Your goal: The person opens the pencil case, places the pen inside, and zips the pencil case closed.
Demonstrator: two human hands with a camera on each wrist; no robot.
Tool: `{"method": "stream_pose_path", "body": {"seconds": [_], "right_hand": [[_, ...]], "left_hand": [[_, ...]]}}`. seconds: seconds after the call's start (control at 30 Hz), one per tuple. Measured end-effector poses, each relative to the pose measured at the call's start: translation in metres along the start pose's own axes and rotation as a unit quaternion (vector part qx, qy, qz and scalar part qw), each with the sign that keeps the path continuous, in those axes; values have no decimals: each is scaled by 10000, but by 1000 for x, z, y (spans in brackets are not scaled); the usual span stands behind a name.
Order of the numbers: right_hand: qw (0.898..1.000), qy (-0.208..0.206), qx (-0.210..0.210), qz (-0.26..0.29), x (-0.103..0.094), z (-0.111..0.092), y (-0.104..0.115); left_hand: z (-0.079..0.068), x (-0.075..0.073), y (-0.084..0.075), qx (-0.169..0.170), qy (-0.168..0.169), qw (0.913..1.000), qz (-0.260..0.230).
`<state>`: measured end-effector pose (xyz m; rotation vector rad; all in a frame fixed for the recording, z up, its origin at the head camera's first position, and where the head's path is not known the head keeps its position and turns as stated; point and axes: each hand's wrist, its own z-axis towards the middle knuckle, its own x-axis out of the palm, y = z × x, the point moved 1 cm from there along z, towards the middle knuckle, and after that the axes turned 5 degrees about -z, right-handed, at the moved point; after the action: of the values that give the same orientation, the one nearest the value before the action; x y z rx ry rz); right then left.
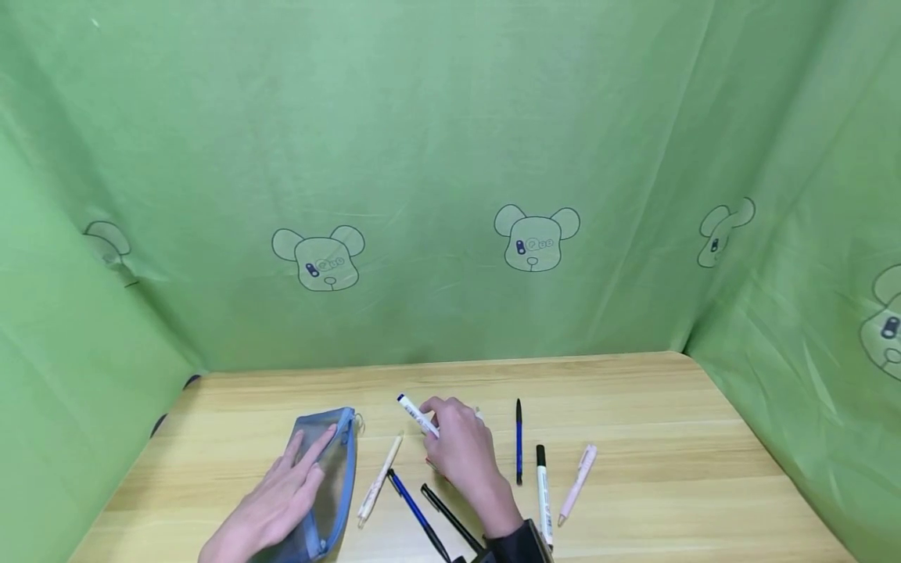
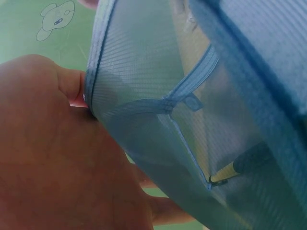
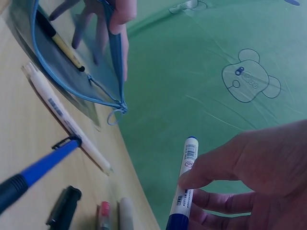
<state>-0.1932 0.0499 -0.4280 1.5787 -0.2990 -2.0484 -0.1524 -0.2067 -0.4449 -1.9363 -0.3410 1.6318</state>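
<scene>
A blue mesh pencil case (image 1: 349, 469) lies unzipped at the left of the table. My left hand (image 1: 274, 500) grips its upper edge; in the right wrist view the thumb is on one side and the fingers show through the mesh. Inside the case is a dark pen with a yellowish end (image 3: 64, 48). My right hand (image 1: 461, 453) holds a white marker with a blue cap (image 3: 181, 201) between thumb and fingers, to the right of the case's mouth and apart from it. A pale pen (image 1: 381, 478) lies beside the case.
On the wooden table (image 1: 669, 469) lie a blue pen (image 1: 420, 516), a black pen (image 1: 450, 518), another blue pen (image 1: 519, 446), a white marker with a black cap (image 1: 544, 496) and a pink pen (image 1: 577, 485). Green curtains (image 1: 422, 156) stand behind and at both sides.
</scene>
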Motion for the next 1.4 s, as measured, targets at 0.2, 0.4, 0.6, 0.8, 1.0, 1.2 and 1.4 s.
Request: {"method": "stream_pose_path", "body": {"seconds": [0.2,0.4,0.6,0.8,1.0,1.2,1.4], "right_hand": [[9994,154,78,294,8,-1,3],[9976,318,280,548,18,-2,6],[9939,405,390,946,25,-1,10],[9875,642,485,1353,32,-2,17],[9827,902,530,1528,42,-4,26],[9815,1025,451,1555,48,-6,35],[9774,1090,566,1721,56,-9,45]], "left_hand": [[0,0,-1,-18,17,10000,11],[0,0,-1,-31,21,10000,-1],[1,0,0,-15,-14,10000,7],[2,0,1,-15,-30,10000,37],[1,0,2,-65,-41,10000,53],[2,1,2,44,-118,9999,11],[3,2,2,107,-132,9999,5]]}}
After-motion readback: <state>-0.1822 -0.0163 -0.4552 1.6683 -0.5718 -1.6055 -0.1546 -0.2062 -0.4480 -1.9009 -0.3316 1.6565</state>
